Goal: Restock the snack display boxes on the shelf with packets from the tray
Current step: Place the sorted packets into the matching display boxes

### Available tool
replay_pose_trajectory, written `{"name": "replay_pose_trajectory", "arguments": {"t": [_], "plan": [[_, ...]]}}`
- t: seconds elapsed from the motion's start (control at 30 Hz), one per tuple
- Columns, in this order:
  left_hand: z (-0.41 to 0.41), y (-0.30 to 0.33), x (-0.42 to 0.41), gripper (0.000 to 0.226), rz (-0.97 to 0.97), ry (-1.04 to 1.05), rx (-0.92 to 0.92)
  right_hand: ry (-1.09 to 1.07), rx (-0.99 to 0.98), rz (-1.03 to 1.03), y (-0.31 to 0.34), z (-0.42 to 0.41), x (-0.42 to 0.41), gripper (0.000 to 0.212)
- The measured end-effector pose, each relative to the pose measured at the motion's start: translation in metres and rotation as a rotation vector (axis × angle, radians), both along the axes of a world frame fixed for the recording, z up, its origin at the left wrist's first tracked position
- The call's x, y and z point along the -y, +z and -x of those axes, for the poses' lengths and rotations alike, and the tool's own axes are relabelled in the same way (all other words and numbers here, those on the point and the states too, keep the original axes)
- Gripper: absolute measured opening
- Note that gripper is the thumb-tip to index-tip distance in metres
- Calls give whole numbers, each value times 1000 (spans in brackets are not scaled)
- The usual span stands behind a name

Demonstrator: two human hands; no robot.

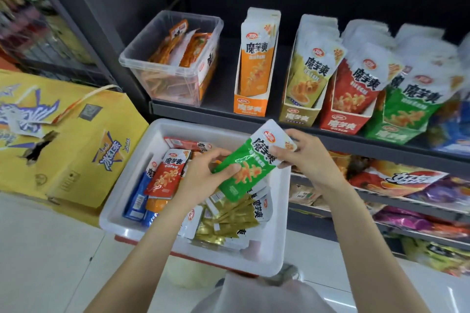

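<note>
A green-and-white foil snack packet (244, 168) is pinched between the left hand (203, 175) and right hand (305, 157), both grips closed on it, above the white plastic tray (277, 244). Just beyond, the green cardboard display box (396, 129) on the dark shelf (221, 89) is already crammed.

"魔芋爽" reads on the green foil snack packet (244, 165) held between both hands (203, 173), and on the orange cardboard display box (250, 107) on the shelf above them.

left hand (203, 173): fingers curled, pinching | right hand (302, 152): gripping (thumb on top) | forearms extended
</note>
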State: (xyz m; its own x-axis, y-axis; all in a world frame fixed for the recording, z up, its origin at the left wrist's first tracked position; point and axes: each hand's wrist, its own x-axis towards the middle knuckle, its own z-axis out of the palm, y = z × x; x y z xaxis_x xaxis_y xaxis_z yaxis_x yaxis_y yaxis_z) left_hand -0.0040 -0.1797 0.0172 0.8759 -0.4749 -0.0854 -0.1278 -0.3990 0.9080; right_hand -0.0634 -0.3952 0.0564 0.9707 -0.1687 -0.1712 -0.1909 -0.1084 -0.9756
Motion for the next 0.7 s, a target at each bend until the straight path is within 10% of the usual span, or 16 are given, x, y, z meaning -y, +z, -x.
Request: {"name": "replay_pose_trajectory", "arguments": {"t": [0.7], "plan": [[20,55,243,25,2,-135,973,-976,564,569,78,106,172,20]]}}
